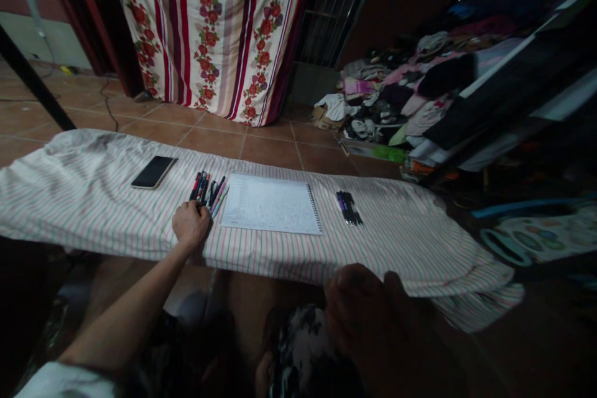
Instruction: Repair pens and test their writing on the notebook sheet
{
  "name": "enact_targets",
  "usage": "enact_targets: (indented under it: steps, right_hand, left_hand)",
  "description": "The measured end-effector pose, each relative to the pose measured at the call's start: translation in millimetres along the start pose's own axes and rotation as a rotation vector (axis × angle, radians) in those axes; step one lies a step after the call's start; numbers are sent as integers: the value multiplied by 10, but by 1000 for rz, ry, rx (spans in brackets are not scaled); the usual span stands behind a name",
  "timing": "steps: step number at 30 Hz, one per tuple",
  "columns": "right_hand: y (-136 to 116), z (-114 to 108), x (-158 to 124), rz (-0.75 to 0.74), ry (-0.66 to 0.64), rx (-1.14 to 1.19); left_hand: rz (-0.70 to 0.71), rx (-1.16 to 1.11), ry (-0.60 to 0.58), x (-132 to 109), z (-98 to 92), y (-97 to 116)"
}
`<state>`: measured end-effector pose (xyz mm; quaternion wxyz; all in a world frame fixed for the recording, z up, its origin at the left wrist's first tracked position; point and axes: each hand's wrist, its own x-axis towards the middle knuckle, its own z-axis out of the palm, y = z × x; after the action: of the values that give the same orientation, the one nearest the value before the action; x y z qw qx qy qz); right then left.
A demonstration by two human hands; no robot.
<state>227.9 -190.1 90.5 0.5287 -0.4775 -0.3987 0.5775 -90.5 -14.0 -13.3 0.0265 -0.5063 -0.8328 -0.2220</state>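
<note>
A loose row of several pens [204, 184] in red, black and pastel colours lies on the striped cloth. My left hand [191, 222] rests over their near ends, fingers curled in on them; how many it grips is hidden. Just right of it is a spiral-bound notebook [270, 202], lying flat with its coil on the right side and faint marks on the page. Farther right, several dark and purple pens [349, 209] lie side by side. In deep shadow by the near edge of the cloth is my right hand [361, 305], apart from the pens, its fingers too dark to read.
The striped cloth [392, 242] covers a long, low surface. A phone [154, 172] lies at its left, screen up. Beyond the tiled floor [270, 146] hangs a flowered curtain [219, 31]. Clothes [396, 96] are heaped at the back right, near a dark slanting frame.
</note>
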Motion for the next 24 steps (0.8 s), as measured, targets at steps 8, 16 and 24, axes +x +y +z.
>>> enact_targets:
  steps: [8,16,24]
  right_hand:
    - [-23,208,187,105,-90,56]
    - [-46,167,121,119,-92,83]
    - [-78,101,56,138,-105,95]
  left_hand:
    - [36,-3,-177,71,-104,-81]
    - [-128,-72,-298,201,-102,-17]
    - [-375,-351,-344,277,-214,-61]
